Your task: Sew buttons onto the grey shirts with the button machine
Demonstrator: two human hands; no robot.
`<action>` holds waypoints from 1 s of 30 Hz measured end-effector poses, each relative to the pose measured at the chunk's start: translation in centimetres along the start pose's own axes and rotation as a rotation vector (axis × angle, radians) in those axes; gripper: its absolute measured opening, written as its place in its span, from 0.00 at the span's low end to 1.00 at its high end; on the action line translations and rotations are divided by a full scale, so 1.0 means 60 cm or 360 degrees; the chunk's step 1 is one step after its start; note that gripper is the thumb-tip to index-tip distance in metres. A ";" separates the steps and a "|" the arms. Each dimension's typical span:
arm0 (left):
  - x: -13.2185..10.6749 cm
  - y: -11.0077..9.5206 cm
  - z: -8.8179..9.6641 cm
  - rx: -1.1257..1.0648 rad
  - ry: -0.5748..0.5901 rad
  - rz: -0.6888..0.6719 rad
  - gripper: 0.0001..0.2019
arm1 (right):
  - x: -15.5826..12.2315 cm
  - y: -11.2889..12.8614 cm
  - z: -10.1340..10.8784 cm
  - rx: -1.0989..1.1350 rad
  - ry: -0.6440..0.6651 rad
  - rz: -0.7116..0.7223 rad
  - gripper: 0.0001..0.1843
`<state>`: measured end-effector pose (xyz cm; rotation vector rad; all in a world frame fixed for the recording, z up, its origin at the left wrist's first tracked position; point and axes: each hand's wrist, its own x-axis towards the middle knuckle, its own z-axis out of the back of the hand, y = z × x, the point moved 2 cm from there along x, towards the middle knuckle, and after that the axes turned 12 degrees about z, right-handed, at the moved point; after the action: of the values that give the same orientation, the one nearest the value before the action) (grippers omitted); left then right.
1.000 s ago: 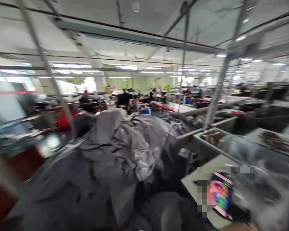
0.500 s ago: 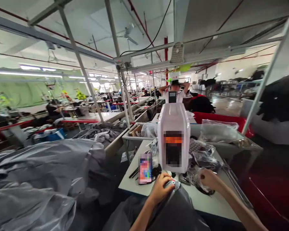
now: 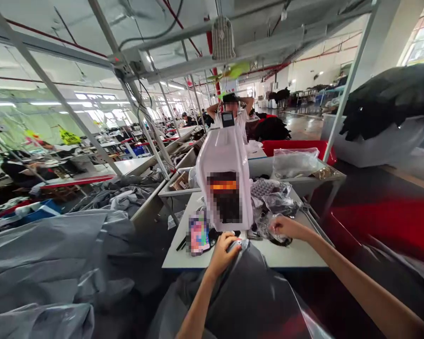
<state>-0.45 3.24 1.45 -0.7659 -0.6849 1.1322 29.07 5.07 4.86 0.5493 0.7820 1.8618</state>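
My left hand [image 3: 223, 254] is closed on the edge of a grey piece of fabric [image 3: 257, 287], just in front of a white-housed machine [image 3: 224, 155] on the table. The fabric hangs from there over the near table edge. Over to the right, my right hand [image 3: 285, 228] has its fingers bunched at a clear plastic bag [image 3: 266, 226] with dark contents. What its fingertips hold, if anything, is too small to make out. A phone [image 3: 199, 238] with a lit screen stands left of the machine.
More clear bags [image 3: 281, 202] lie right of the machine. Grey fabric [image 3: 56, 259] is heaped at my left. A red bin [image 3: 392, 230] stands at the right. Beyond the machine sits a person [image 3: 242, 110] with arms raised. Metal posts [image 3: 353, 80] frame the workplace.
My view has turned to the right, so the scene sits further left. The left hand stays on the grey fabric and the right hand stays at the plastic bag.
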 end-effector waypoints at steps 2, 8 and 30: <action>0.002 0.004 0.000 0.0005 0.0008 0.0002 0.15 | -0.001 -0.001 0.004 -0.0025 -0.0010 -0.0005 0.13; 0.003 0.014 -0.003 0.0047 0.0018 0.0028 0.16 | -0.004 0.011 0.011 -0.0208 -0.0004 -0.0021 0.12; 0.002 0.011 -0.002 0.0068 0.0067 0.0054 0.15 | -0.015 0.029 -0.017 -0.0725 0.0106 0.0050 0.15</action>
<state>-0.68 3.48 0.88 -0.7652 -0.6127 1.1554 27.64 3.49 5.40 0.2108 0.3698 2.0127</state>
